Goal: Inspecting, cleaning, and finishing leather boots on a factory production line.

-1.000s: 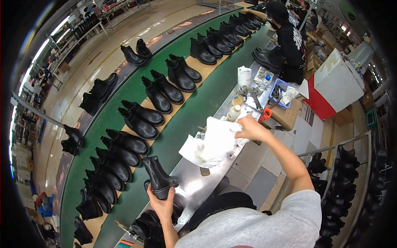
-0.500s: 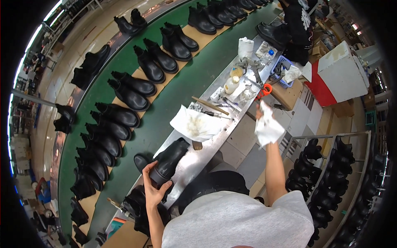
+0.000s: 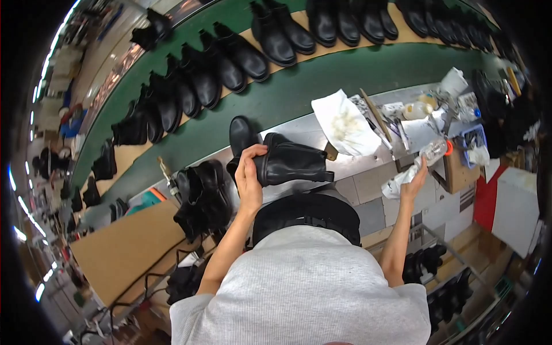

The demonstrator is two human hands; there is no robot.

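Observation:
My left hand [image 3: 250, 179] is wrapped round the sole end of a black ankle boot [image 3: 296, 161], which lies on its side over the near edge of the metal bench [image 3: 305, 130]. Just behind it stands another black boot [image 3: 242, 133]. Out to the right, my right hand [image 3: 414, 184] is closed round a white cloth [image 3: 397, 185] and a small clear bottle [image 3: 432, 150]. The bottle is tilted, its far end close to an orange ring-shaped handle [image 3: 449, 148]. A stained white cloth [image 3: 344, 123] lies on the bench between my hands.
Rows of black boots [image 3: 198, 77] stand on a green conveyor [image 3: 345, 69] beyond the bench. A yellowish bottle [image 3: 418, 110], brushes and a blue basket [image 3: 474, 138] sit at right. More dark boots [image 3: 201, 195] and a cardboard sheet [image 3: 129, 250] are at left.
My view has turned, so the bench runs more level. My right hand, which held only the cloth, now also has the clear bottle. My left hand still grips the boot, now turned sideways.

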